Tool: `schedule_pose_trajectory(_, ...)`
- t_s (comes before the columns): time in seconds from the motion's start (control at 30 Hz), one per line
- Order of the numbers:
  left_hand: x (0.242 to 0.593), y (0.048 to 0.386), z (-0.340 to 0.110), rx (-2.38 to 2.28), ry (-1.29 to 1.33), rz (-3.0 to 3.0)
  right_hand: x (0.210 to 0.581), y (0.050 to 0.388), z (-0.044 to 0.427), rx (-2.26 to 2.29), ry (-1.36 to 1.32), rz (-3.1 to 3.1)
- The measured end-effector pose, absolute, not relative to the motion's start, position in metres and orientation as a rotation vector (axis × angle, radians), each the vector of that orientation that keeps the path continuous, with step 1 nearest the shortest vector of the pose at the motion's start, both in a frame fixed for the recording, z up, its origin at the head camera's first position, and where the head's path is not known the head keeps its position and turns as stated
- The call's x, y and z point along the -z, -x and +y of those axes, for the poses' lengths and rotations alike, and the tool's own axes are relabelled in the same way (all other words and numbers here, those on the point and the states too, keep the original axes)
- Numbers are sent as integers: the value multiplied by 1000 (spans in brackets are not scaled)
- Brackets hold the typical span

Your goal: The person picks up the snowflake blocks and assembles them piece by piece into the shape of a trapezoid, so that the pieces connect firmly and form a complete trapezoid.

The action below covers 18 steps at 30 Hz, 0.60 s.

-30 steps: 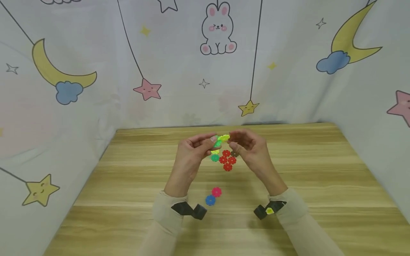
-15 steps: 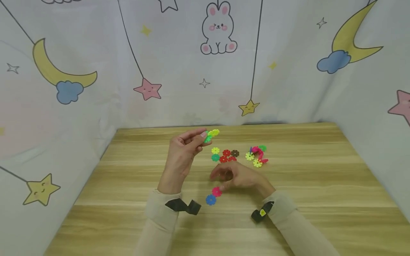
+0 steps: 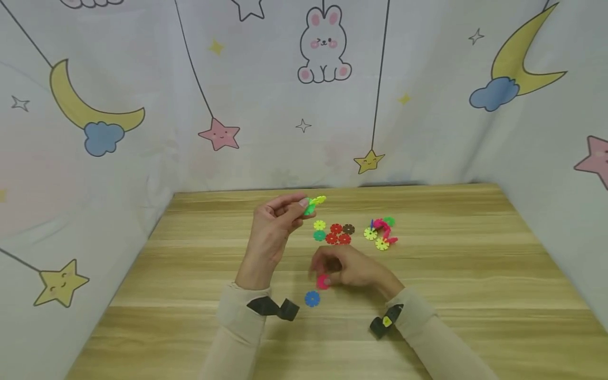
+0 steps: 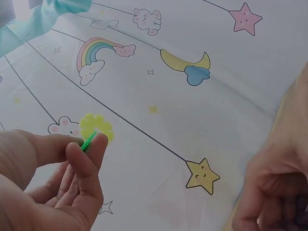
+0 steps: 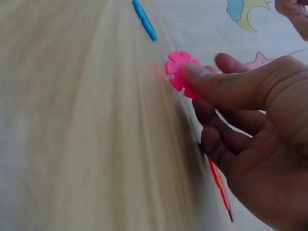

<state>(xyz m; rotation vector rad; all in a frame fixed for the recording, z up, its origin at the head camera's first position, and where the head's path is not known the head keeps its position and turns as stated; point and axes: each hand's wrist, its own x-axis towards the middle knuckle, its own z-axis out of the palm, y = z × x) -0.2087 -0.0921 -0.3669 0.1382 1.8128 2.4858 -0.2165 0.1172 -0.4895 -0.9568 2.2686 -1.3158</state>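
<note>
Raised above the table, my left hand (image 3: 273, 232) pinches a green snowflake disc (image 4: 88, 141) between thumb and fingers. A yellow snowflake disc (image 4: 91, 126) is joined to it and sticks out past the fingertips. Lower and to the right, my right hand (image 3: 353, 266) pinches a pink snowflake disc (image 5: 179, 67) by its edge, just above the tabletop. A blue snowflake disc (image 3: 312, 298) lies flat on the wood, in front of the right hand's fingers.
Beyond the right hand lie several red discs (image 3: 335, 228), a brown disc (image 3: 349, 229), a yellow disc (image 3: 320, 225) and a green disc (image 3: 319, 235). Farther right sits a linked cluster of pink discs (image 3: 381, 224) with yellow, green and blue ones. A printed curtain surrounds the table (image 3: 190, 264).
My right hand has left the joined green and yellow discs, come down toward me and picked up the pink disc. My left hand has shifted slightly left, still holding the joined pair.
</note>
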Motion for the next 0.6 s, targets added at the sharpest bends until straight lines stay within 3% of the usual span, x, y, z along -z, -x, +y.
schedule_pose_trajectory(0.23, 369, 210, -92, -2477, -90, 1885, 473, 222, 134, 1641, 874, 2213)
schedule_pose_trajectory(0.6, 371, 209, -90, -2463, -119, 1841, 411, 203, 158, 1976, 769, 2475)
